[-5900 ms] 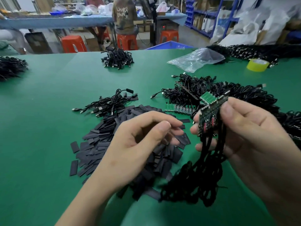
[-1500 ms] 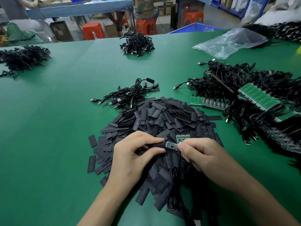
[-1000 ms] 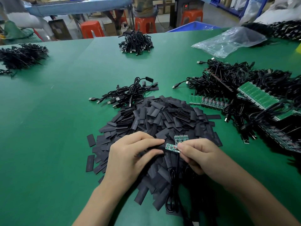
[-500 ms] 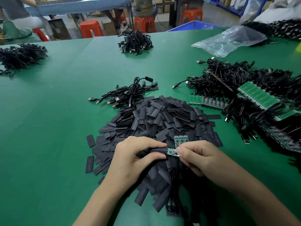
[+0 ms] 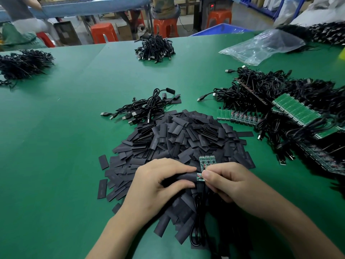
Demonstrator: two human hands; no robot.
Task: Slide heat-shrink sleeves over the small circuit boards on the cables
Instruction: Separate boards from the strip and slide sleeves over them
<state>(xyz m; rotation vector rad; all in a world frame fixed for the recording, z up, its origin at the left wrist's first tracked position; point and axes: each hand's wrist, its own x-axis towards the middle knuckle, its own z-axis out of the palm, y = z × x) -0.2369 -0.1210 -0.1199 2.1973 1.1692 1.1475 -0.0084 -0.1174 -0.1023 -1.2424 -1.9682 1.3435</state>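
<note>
One sleeve [image 5: 183, 177] is pinched in my left hand [image 5: 156, 186], over the pile [image 5: 177, 139]; my right hand [image 5: 229, 182] pinches the board [image 5: 199, 177], partly sheathed. Sliding step underway. Next, I judge: push on squarely until covered.

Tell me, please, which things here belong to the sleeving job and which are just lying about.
In the job:
left hand, gripping a sleeve
right hand, pinching the circuit board
sleeve pile
cables with bare boards, at right

Lying about:
clear plastic bag
far cable bundle
cable heap, at left
orange stool
</note>
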